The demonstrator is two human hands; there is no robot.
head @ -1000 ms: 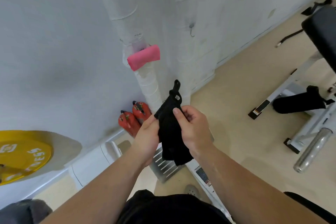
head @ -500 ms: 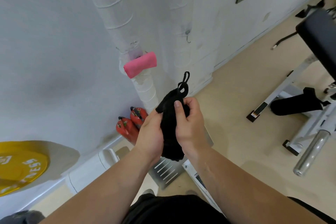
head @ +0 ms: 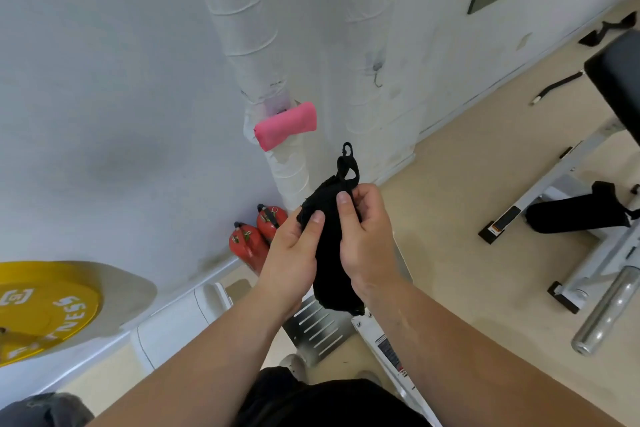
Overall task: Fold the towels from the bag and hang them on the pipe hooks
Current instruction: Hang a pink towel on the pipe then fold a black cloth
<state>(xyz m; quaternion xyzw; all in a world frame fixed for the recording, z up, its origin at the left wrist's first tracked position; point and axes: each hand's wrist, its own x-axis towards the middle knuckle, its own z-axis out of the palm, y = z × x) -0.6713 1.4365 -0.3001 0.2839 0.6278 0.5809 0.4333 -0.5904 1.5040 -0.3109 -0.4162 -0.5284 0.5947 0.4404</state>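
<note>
I hold a folded black towel upright between both hands in front of the white wrapped pipes. My left hand grips its left side and my right hand grips its right side. A black loop with a small clip sticks up from the towel's top. A folded pink towel hangs on the left pipe. An empty metal hook sticks out of the right pipe, above and to the right of the black towel.
Two red fire extinguishers stand at the wall's base. A yellow weight plate is at the left. A gym bench with black pads and a steel bar fills the right. A slotted metal plate lies below my hands.
My hands have lifted the black towel slightly and squeezed it narrower. The loop with its clip now stands up clear above my fingers.
</note>
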